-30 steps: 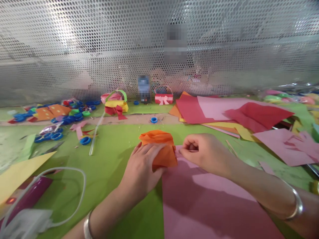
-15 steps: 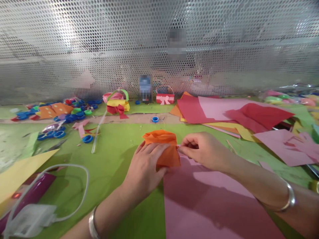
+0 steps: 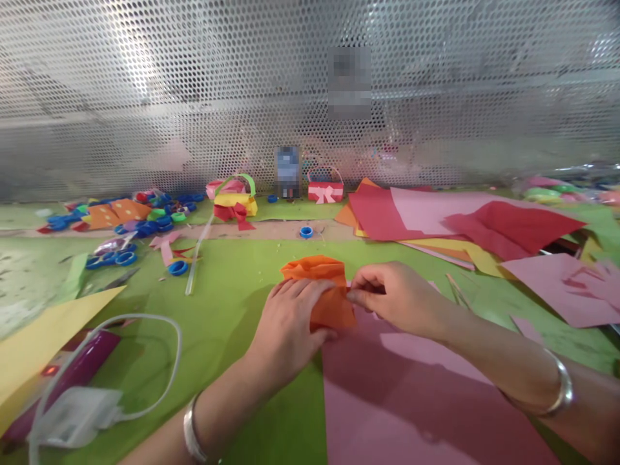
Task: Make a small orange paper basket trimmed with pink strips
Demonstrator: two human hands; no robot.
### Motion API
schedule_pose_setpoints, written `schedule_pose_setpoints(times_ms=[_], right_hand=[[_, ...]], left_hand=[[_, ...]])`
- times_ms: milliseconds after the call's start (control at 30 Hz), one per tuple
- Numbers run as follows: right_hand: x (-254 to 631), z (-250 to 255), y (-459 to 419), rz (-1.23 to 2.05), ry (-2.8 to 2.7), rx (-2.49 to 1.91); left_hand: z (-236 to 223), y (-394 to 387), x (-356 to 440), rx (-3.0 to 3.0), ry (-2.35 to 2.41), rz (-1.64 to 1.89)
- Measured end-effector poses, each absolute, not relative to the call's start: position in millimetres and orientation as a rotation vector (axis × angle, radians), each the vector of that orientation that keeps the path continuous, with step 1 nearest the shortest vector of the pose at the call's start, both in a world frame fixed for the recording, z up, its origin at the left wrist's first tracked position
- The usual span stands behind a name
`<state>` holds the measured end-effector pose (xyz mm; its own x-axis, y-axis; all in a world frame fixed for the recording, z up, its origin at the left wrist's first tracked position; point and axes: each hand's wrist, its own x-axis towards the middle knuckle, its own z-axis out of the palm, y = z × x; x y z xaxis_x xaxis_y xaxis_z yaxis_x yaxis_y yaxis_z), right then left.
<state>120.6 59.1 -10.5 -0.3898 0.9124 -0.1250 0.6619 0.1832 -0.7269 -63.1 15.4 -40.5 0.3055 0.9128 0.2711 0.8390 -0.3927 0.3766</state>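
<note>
An orange folded paper piece [image 3: 320, 278] stands on the green mat at the centre. My left hand [image 3: 289, 326] wraps round its left and near side, fingers laid over it and thumb under its lower edge. My right hand [image 3: 394, 298] is curled in a pinch at the paper's right edge, fingertips touching it. A large pink paper sheet [image 3: 416, 400] lies under my right forearm and reaches the near edge. Both wrists carry silver bangles.
Red, pink and yellow paper sheets [image 3: 436, 216] lie stacked at the right. Blue rings [image 3: 145, 226] and scraps are scattered at the left. Small paper baskets [image 3: 232, 197] stand by the perforated metal wall [image 3: 194, 97]. A purple device with a white cable [image 3: 72, 381] lies near left.
The view drifted slightly, so everything sits a little to the right. My right hand's pinch has closed in against the orange paper's right edge. My left hand keeps its hold.
</note>
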Motion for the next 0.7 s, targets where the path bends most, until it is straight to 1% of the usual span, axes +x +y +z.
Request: schedule_pose_setpoints(times_ms=[200, 400, 700], right_hand=[[119, -15, 57, 1.063, -2.131, -1.430], [118, -19, 53, 1.092, -2.141, -1.388], [116, -19, 48, 1.131, -2.149, -1.342]], left_hand=[[-39, 13, -63, 2.371, 1.635, 0.672], [-36, 13, -61, 2.219, 1.673, 0.802], [-26, 11, -59, 2.047, 1.629, 0.815]])
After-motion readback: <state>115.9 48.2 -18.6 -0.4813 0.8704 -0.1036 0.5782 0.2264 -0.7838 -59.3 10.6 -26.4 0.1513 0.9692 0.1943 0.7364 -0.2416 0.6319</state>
